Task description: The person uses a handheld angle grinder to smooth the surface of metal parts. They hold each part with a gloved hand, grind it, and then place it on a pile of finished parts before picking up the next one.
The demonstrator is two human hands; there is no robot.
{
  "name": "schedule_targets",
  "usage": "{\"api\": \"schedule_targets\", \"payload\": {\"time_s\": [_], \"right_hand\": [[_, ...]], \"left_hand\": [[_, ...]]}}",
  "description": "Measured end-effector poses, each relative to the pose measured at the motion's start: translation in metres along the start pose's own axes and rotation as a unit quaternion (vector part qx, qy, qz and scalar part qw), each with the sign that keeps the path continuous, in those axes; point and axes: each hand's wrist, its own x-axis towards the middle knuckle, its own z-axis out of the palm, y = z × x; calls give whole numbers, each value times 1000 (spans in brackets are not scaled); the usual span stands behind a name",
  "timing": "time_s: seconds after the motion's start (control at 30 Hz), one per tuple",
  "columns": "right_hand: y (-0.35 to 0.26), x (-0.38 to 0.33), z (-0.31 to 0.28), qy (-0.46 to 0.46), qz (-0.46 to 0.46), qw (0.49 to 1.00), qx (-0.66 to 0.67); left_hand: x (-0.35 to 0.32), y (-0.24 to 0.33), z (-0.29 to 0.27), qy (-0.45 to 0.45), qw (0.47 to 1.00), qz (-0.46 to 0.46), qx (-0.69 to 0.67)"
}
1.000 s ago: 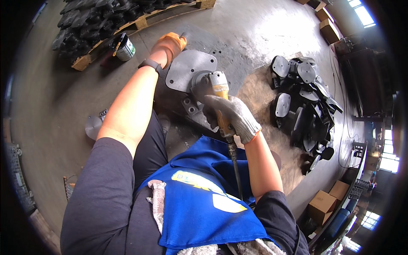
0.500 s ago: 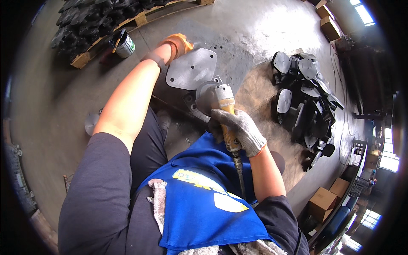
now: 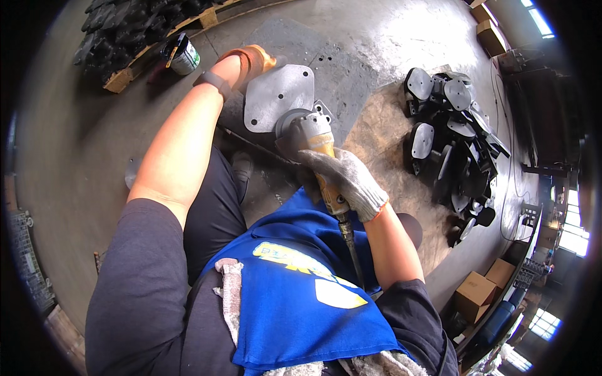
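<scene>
clasping grinder, right hand curled

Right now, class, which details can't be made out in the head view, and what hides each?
- Left hand: head view; blur obscures its fingertips.
- Right hand: head view; the grinder covers part of its grip.
- Disc: head view; blur leaves its contact with the gray plate unclear.
- Rounded piece at left: head view; partly hidden behind the left forearm.
- Stack of dark parts: head view; cut off by the top edge.
</scene>
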Motion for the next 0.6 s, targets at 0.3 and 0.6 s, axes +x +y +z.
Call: {"api": "schedule_targets", "payload": {"time_s": [0.3,0.6], "right_hand": [[8,6,-1,-1,-7,999,-31],[21,-20,-13,43,-19,996,73]], "left_hand": [[8,2,5,-14,1000,15,-4],[-20,-4,16,91,926,200,306]]}}
